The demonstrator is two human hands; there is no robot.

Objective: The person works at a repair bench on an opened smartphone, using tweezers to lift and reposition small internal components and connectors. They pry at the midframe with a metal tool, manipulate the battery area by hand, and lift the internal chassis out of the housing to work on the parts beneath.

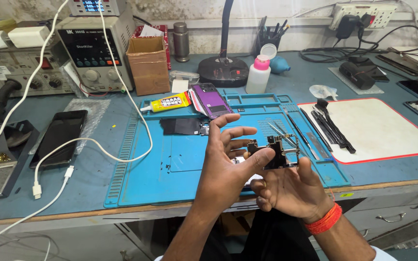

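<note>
A dark phone (58,137) and a white cable (68,170) are seen at the left of the bench, then a blue repair mat (170,169) with a purple phone shell (211,100) already stripped; above the mat's near edge, a small circuit board (276,152) is pinched between the left hand (226,166) and cupped right hand (291,188), not yet refitted

Up beyond the left hand (226,166), a yellow glue tube (169,103) lies beside a brown cardboard box (148,65); far left, a dark phone screen (58,137) lies flat.
</note>
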